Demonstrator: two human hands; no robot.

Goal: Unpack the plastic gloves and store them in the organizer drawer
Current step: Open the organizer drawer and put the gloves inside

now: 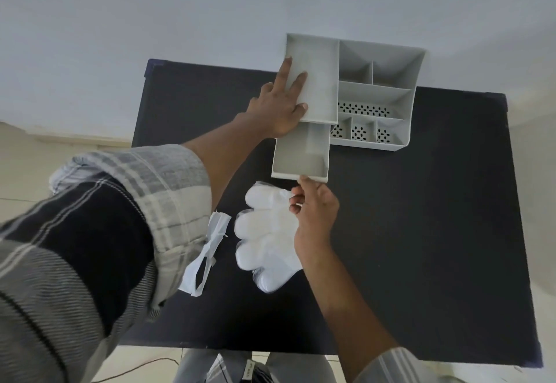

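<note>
A grey organizer [388, 94] with several compartments stands at the far side of the black table. Its drawer [301, 157] is pulled out toward me and has nothing inside. My left hand [278, 103] rests flat on the organizer's left top compartment, fingers spread. My right hand [314, 211] pinches the drawer's front edge with its fingertips. A stack of clear plastic gloves [264, 238] lies on the table just left of my right hand, touching it. The torn white plastic wrapper [206, 257] lies left of the gloves.
The black table [436, 232] stretches to the right and toward me. A pale wall rises behind the organizer. Light floor tiles and a cable show below the table's near edge.
</note>
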